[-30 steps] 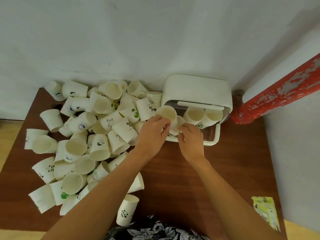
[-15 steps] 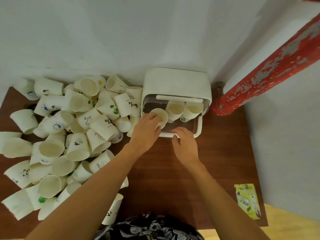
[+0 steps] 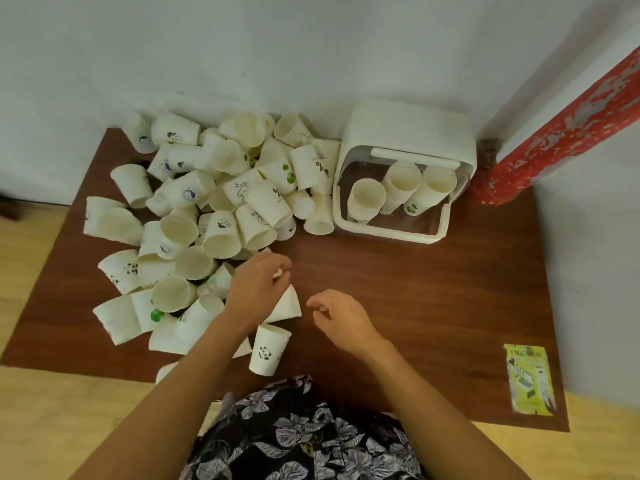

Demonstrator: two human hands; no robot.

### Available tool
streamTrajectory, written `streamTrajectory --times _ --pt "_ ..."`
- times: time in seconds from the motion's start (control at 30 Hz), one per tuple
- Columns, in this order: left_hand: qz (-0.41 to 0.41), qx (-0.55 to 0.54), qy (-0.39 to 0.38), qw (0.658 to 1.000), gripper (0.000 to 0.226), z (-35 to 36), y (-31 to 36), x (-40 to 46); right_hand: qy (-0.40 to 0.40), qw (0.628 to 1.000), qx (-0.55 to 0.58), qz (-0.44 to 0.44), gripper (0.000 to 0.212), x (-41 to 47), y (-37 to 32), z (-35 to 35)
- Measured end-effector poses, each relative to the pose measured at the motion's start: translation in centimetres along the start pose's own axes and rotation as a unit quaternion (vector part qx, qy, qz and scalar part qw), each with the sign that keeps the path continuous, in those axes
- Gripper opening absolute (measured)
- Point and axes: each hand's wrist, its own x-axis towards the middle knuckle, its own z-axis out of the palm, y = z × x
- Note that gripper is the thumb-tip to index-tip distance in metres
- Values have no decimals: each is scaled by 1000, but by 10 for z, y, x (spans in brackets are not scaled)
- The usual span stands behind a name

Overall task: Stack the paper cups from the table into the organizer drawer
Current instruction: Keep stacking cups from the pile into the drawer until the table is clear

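A large heap of white paper cups (image 3: 214,216) covers the left half of the brown table (image 3: 415,306). The white organizer (image 3: 412,129) stands at the back right with its clear drawer (image 3: 391,232) pulled out. Three stacks of cups lean inside the drawer: a left stack (image 3: 367,199), a middle stack (image 3: 401,183) and a right stack (image 3: 434,183). My left hand (image 3: 258,285) rests at the heap's near edge, its fingers curled around a cup lying on its side (image 3: 289,306). My right hand (image 3: 334,315) hovers just right of that cup, fingers loosely apart and holding nothing.
A cup with a panda print (image 3: 268,349) stands upright near the table's front edge, just below my left hand. A yellow-green leaflet (image 3: 528,379) lies at the front right corner. A red post (image 3: 568,123) rises right of the organizer. White walls close the back and right.
Both hands have drawn back from the drawer toward the front of the table. A cup was left in the drawer's left stack. My left hand now grips a cup at the heap's near edge.
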Motion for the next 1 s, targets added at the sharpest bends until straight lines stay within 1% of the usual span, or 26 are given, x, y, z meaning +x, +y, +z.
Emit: streamTrajectory --times 0.1,0.23,0.3,0.4,0.43,0.5,0.57,0.6,0.67,0.77,0.9,1.0 --pt "-57 1 12 998 18 -9 -13 -32 -14 999 -18 -32 32 -10 -15 25" --pt "-105 2 73 992 22 -19 -30 -84 -22 996 -34 -84 32 -21 -23 45" --pt "-169 11 103 980 23 -21 -37 -114 -26 993 -40 -105 33 -27 -25 54" --pt "-269 48 143 951 30 -19 -50 -157 -35 989 -56 -134 35 -36 -26 66" --pt "-293 64 138 944 36 -15 -56 -169 -35 986 -69 -147 37 -38 -28 70" --pt "-348 81 91 930 56 -6 -68 -189 -32 980 -102 -169 41 -40 -31 78" --pt "-390 54 43 918 74 4 -76 -203 -40 971 -145 -183 47 -43 -35 84" --pt "-395 38 29 917 79 10 -81 -207 -48 966 -167 -190 51 -43 -36 88" --pt "-381 31 10 924 83 19 -92 -211 -65 957 -197 -201 57 -41 -36 96" --pt "-332 77 -11 940 78 25 -113 -210 -80 949 -243 -186 64 -36 -39 107" --pt "-256 136 -36 957 76 18 -135 -199 -23 953 -265 -146 73 -25 -51 118" --pt "-232 153 -73 958 76 12 -147 -191 -4 949 -296 -106 75 -18 -64 127"
